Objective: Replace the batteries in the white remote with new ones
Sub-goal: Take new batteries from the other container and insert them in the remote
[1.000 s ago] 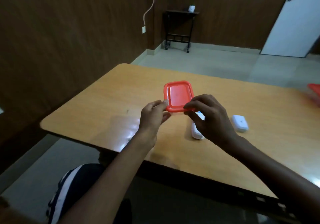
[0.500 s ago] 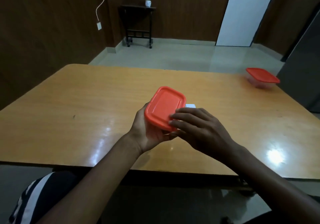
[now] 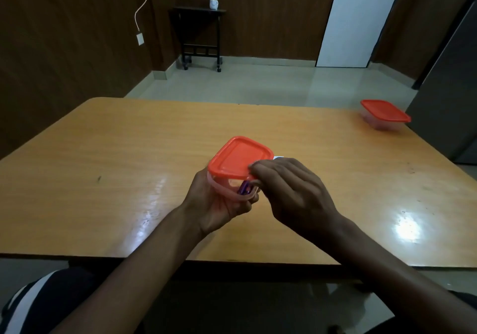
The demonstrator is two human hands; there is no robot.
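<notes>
With the left hand [image 3: 219, 202] cupping the tub [image 3: 227, 188], the right hand [image 3: 291, 191] pinching the red lid [image 3: 241, 158] should peel its near corner upward, gently.

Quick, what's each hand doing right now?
Left hand: holding the clear box from below.
Right hand: fingertips gripping the near edge of the red lid, lifting it.

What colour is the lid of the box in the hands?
Orange-red; the lid shows best in the head view.
</notes>
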